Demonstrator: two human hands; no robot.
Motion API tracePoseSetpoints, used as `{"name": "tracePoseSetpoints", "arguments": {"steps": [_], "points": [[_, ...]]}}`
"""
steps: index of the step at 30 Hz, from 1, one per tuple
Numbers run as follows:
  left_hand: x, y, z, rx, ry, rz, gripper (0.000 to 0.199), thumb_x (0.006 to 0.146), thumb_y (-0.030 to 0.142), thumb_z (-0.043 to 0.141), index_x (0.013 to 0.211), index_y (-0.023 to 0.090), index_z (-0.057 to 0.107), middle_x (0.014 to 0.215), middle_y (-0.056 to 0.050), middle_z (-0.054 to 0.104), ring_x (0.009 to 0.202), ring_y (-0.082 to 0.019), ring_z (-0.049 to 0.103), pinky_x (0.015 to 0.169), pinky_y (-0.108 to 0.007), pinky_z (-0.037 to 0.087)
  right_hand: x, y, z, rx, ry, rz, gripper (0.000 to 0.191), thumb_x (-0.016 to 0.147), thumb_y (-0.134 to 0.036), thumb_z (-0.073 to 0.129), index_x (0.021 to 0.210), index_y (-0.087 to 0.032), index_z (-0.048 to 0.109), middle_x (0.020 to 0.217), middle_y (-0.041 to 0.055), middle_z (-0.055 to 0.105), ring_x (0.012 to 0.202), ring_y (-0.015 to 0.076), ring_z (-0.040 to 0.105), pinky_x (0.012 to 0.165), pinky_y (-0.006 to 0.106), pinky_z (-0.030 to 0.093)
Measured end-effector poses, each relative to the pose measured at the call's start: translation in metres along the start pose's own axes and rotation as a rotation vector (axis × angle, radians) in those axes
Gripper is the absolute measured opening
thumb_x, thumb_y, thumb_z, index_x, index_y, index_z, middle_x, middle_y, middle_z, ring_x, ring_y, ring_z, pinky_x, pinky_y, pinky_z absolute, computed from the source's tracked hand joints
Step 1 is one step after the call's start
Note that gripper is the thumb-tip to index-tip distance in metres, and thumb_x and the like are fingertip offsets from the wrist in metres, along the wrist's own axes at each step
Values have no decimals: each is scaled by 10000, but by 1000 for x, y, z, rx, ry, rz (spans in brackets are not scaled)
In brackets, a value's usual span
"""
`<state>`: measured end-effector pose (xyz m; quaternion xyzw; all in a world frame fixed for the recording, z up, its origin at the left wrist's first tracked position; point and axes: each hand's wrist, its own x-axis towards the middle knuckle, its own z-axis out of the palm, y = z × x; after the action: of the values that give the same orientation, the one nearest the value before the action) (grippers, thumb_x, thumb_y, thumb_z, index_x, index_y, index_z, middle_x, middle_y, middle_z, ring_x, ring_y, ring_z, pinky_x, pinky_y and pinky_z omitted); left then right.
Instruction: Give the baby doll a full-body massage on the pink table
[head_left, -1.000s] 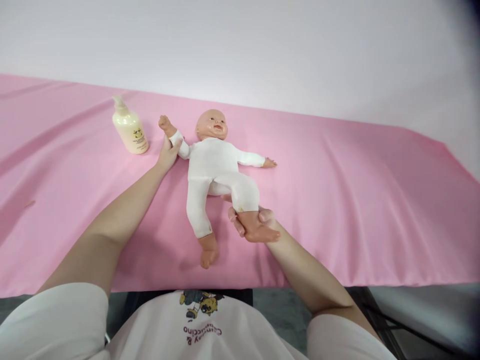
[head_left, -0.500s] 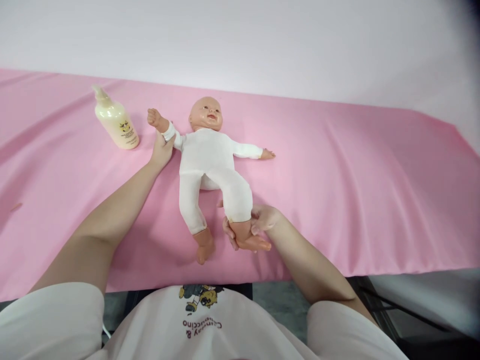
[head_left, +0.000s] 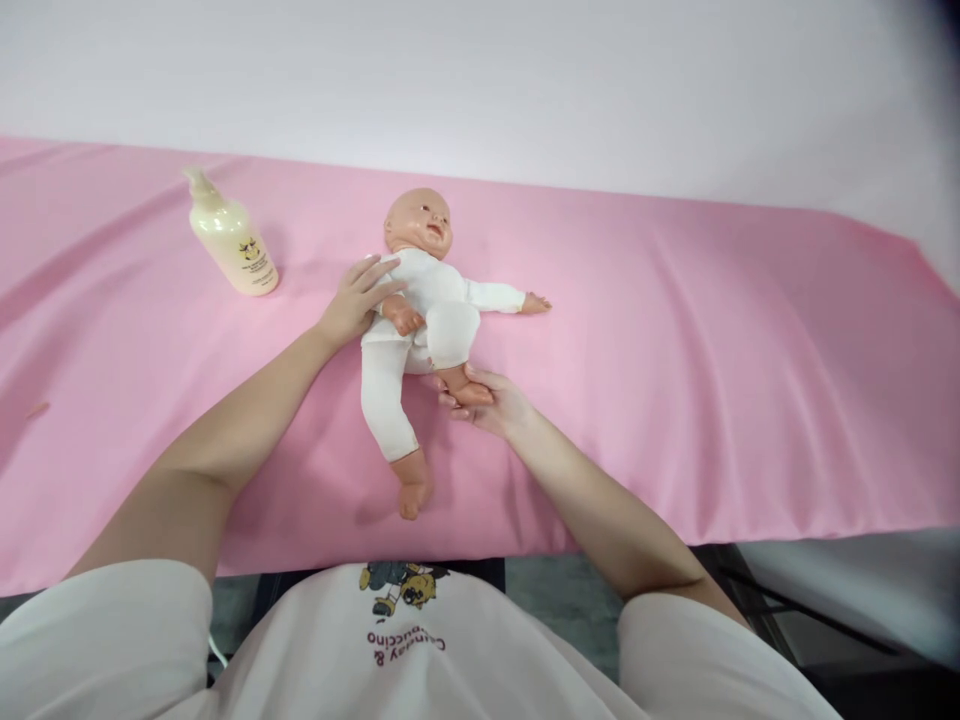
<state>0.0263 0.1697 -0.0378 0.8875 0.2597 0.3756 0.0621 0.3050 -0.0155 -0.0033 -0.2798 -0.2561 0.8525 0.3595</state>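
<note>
A baby doll (head_left: 429, 275) in a white suit lies on its back, its head turned towards the right. My left hand (head_left: 360, 302) wraps over the doll's arm on the left side, fingers across the sleeve and thumb hidden. That arm is bent, and its small fist (head_left: 405, 318) rests over the belly. Around the ankle of the leg on the right, my right hand (head_left: 491, 402) holds the raised, bent leg by its foot (head_left: 466, 388). The other leg (head_left: 386, 400) stretches towards me, and the other arm (head_left: 499, 297) lies out to the right.
A pale yellow pump bottle (head_left: 238, 245) stands to the left of the doll. Pink cloth (head_left: 675, 400) covers the table, with folds at its right side. Behind the table rises a white wall (head_left: 525, 90). The table's front edge is close to my body.
My left hand has brought the doll's arm from outstretched to bent across its belly. My right hand has pushed the held leg up, bending its knee towards the belly. The doll's head has shifted slightly right.
</note>
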Motion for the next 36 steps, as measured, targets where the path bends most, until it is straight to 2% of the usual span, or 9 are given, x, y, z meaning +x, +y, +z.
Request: {"name": "tracePoseSetpoints", "arguments": {"steps": [3,5,8,12,18,23,28,33,36], "points": [[1,-1,-1,-28,33,27,373,1076,399,465,1395,306,635,1582,-113,567,1536,-307,457,1281,-593,357,3,4,-2,-51,-22,27,391,845,-364,769,1144,-139,655,949,64,694,710,141,625,541,229,481],[2,-3,0,-71,103,-11,437,1064,514,483,1409,276,608,1529,-145,600,1466,-305,535,1259,-564,402,2,6,-5,-96,-171,62,508,818,-389,815,1221,-132,645,976,72,717,734,166,677,567,252,527],[1,-11,3,-160,237,-184,636,1015,686,494,1452,227,540,1472,-181,621,1403,-308,589,1243,-534,439,-1,8,-11,-149,-447,154,632,794,-416,867,1298,-127,620,1024,99,752,847,235,761,661,307,598],[-3,-32,9,-282,365,-379,745,961,790,496,1475,250,475,1464,-177,614,1425,-301,581,1235,-510,458,-3,9,-18,-222,-725,275,561,788,-397,907,1214,-135,651,1051,133,785,974,279,786,856,403,623],[-10,-60,13,-373,445,-541,729,943,806,510,1462,304,415,1398,-162,594,1324,-312,629,1124,-546,549,-3,0,-22,-626,-745,403,516,793,-324,924,1215,-128,701,1134,118,792,1109,257,760,955,359,605],[-14,-73,15,-359,396,-633,892,799,749,765,1442,267,378,1385,-174,556,1334,-342,590,1133,-555,533,-5,-8,-16,-717,-808,377,494,837,-342,893,1207,-104,669,1169,131,775,1159,242,739,1027,354,580],[-13,-67,17,-297,371,-536,761,903,789,601,1427,271,415,1327,-147,594,1311,-304,609,1167,-530,498,-15,-22,-9,-494,-876,426,525,799,-329,908,1153,-172,553,1068,99,788,1022,246,778,918,425,622],[-2,-28,7,-217,261,-315,704,964,780,474,1417,244,532,1398,-173,615,1413,-327,552,1248,-526,415,-20,-28,-18,-295,-898,395,566,762,-373,924,1105,-182,517,986,112,794,889,261,812,767,399,666],[4,-6,1,-135,110,-136,571,995,676,500,1388,279,620,1429,-143,629,1412,-341,550,1256,-567,392,-15,-23,-27,-177,-767,263,613,790,-436,887,1183,-170,500,941,93,784,815,263,807,738,438,690]]}}
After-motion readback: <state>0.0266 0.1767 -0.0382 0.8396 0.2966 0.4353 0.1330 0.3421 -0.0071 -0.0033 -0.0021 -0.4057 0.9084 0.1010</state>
